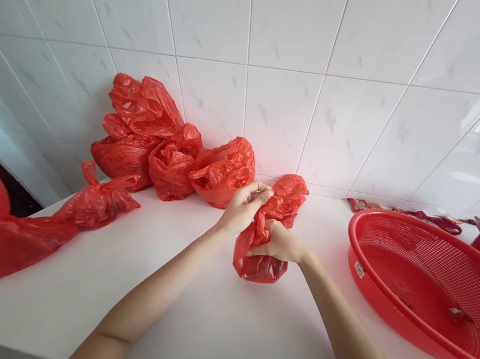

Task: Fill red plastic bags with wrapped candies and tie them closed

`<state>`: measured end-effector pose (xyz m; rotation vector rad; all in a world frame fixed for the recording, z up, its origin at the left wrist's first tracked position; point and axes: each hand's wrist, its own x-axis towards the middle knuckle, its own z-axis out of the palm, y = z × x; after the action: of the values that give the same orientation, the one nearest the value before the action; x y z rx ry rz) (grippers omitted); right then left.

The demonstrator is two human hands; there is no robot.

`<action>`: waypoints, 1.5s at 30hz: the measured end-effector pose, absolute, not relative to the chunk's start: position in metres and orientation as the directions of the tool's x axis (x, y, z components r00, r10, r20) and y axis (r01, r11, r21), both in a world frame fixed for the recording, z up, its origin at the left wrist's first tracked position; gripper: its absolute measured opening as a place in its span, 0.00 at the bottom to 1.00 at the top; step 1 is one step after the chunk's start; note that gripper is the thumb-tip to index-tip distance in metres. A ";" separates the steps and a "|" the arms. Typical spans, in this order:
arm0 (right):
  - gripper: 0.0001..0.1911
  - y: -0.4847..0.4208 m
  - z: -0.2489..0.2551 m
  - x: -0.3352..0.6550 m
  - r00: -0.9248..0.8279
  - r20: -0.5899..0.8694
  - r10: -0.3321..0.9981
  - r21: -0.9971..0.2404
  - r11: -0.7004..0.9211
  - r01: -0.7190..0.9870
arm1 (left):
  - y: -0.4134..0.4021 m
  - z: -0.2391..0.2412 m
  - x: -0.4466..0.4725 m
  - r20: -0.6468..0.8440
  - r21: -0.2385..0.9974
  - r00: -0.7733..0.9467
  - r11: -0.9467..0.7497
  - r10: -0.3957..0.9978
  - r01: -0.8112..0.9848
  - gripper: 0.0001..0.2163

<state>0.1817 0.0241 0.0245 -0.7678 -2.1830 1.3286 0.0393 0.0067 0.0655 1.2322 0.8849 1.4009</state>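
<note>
A red plastic bag (262, 269) with dark contents showing through its lower part rests on the white table in front of me. My left hand (244, 206) pinches the gathered top of this bag between thumb and fingers. Lower down, my right hand (278, 242) is wrapped around the bag's neck, with some fingers hidden by the plastic. The bag's crumpled upper part (289, 195) puffs out behind both hands, near the wall.
Several full red bags (223, 170) line the tiled wall, left of centre. Two tied red bags (96, 204) lie at the table's left edge. A large red mesh basket (364, 288) holding a few small items stands right, with small packets (363, 205) behind it.
</note>
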 end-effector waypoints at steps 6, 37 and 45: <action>0.11 0.027 0.017 0.180 -0.733 0.181 0.656 -0.910 0.395 0.128 | 0.006 0.065 0.041 0.261 0.943 0.043 -0.245 0.964 -0.228 0.12; 0.31 -0.001 0.027 0.163 -0.638 0.351 0.685 -0.910 0.411 -0.059 | -0.018 0.068 0.027 0.463 0.886 -0.033 -0.463 0.886 0.006 0.11; 0.23 -0.025 0.014 0.194 -0.548 0.343 0.762 -0.829 0.521 0.205 | -0.043 0.104 -0.071 0.538 0.843 -0.494 -0.437 0.683 0.314 0.03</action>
<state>0.1940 -0.0251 0.0141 -0.7852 -2.0383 0.9850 -0.0708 -0.0430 0.1039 1.4078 1.4901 2.0162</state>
